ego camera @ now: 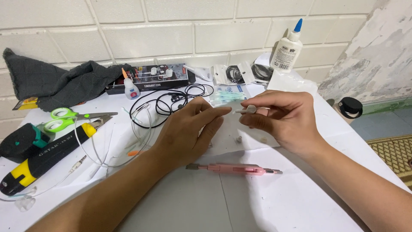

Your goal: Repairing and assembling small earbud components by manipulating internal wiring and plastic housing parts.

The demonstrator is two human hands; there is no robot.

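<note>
- Right hand (286, 122) held a small white earbud piece (250, 109) pinched between thumb and forefinger, raised just above the table (257, 202) — the fingers were closed on it.
- Left hand (189, 131) reached in from the other side; its fingertips met the thin stem end of the earbud piece. Whether they gripped it or only touched could not be told.
- Step in hand, as judged: fine work on the earbud piece, one hand steadying, the other working its tip.
- A small white part (238, 139) lay on the paper just below the hands; a pink utility knife (236, 169) lay nearer the body, untouched.
- Next move, as judged, called for a steady pinch and small, precise finger motion — the piece was tiny and easily dropped.
- Left of the hands: clear cable (143, 129), black earphone cable (171, 101), green scissors (64, 118), yellow-and-black tool (43, 159).
- At the wall: dark cloth (56, 81), white glue bottle (286, 49).
</note>
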